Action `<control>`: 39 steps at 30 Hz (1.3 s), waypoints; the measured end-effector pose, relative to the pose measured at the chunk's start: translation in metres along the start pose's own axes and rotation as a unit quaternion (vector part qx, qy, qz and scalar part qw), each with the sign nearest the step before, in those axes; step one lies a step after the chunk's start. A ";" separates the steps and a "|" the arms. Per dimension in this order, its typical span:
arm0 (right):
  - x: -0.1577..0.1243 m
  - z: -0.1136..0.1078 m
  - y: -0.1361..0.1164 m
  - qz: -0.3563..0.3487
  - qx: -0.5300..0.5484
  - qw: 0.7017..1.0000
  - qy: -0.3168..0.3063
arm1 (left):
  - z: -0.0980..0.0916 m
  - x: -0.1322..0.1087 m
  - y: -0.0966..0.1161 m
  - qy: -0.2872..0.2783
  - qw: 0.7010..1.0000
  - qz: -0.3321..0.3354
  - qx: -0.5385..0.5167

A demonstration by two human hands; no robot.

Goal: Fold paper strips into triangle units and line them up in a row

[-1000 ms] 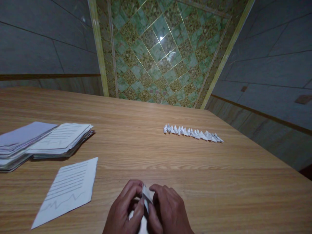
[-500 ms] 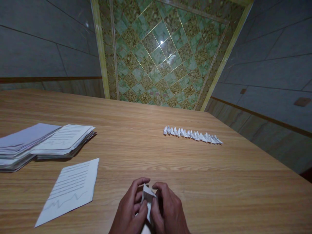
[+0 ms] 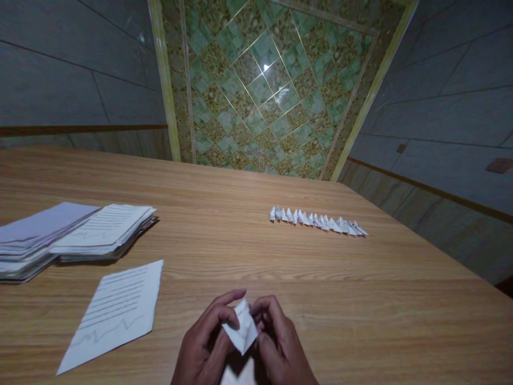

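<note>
A small folded piece of white paper (image 3: pixel 243 332), roughly diamond-shaped with its point upward, sits between my hands at the bottom middle. My left hand (image 3: pixel 206 339) grips its left side, with a finger pressed on the front face. From the right, my right hand (image 3: pixel 282 342) pinches the paper's edge with bent fingers. Beneath the hands, part of another white surface (image 3: pixel 239 372) shows at the frame's lower edge; what it is I cannot make out.
One loose sheet with printed lines (image 3: pixel 116 313) lies on the wooden table (image 3: pixel 208 246) left of my hands. Stacks of paper (image 3: pixel 108 230) are further left. A row of several small folded paper pieces (image 3: pixel 316 220) stands toward the back right. Beyond the table is tiled floor (image 3: pixel 276 128).
The folded paper has turned from upright and narrow to a flatter diamond facing me. My left fingers have shifted onto its front, and my hands are slightly further apart.
</note>
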State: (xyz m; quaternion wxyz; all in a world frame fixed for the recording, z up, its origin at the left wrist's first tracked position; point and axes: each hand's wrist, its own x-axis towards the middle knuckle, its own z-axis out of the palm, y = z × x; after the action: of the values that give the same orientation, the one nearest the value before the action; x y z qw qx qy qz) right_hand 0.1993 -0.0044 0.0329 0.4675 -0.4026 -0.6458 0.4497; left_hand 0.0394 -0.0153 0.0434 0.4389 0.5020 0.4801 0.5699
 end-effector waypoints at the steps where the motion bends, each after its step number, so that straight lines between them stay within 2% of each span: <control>1: 0.001 -0.001 -0.002 0.015 0.035 0.999 -0.016 | 0.000 0.000 -0.001 -0.005 1.000 -0.005 -0.010; 3: 0.002 -0.001 -0.004 0.046 0.092 0.994 -0.025 | 0.001 -0.001 -0.002 -0.014 0.999 -0.016 -0.030; 7: 0.002 0.003 0.001 0.072 0.116 0.990 0.029 | 0.004 -0.001 0.002 -0.025 0.996 -0.049 -0.073; 12: 0.001 0.004 -0.003 0.055 0.050 0.994 0.086 | 0.005 0.001 0.004 -0.024 0.991 -0.088 -0.096; 18: -0.001 0.002 -0.012 0.032 -0.084 0.989 0.121 | 0.002 0.005 -0.003 -0.068 0.988 -0.116 -0.077; 21: -0.002 -0.001 -0.011 0.007 -0.115 0.988 0.099 | 0.005 0.007 -0.006 -0.064 0.984 -0.142 -0.090; 24: 0.000 -0.006 -0.012 -0.013 -0.114 0.993 0.026 | 0.006 0.008 -0.005 -0.056 0.978 -0.159 -0.120; 27: 0.002 -0.009 -0.014 -0.001 -0.103 0.994 -0.034 | 0.005 0.007 -0.001 -0.034 0.981 -0.143 -0.129; 32: 0.003 -0.009 -0.015 0.022 -0.086 0.995 -0.041 | 0.003 0.005 0.003 -0.061 0.991 -0.087 -0.084; 39: 0.003 -0.012 -0.015 0.003 -0.079 0.995 -0.065 | 0.005 0.007 -0.002 -0.060 0.984 -0.136 -0.100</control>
State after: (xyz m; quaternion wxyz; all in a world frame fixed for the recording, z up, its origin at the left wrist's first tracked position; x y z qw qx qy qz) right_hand 0.2090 -0.0033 0.0502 0.3903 -0.4100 -0.7071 0.4238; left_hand 0.0439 -0.0076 0.0422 0.5889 0.4188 0.4569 0.5187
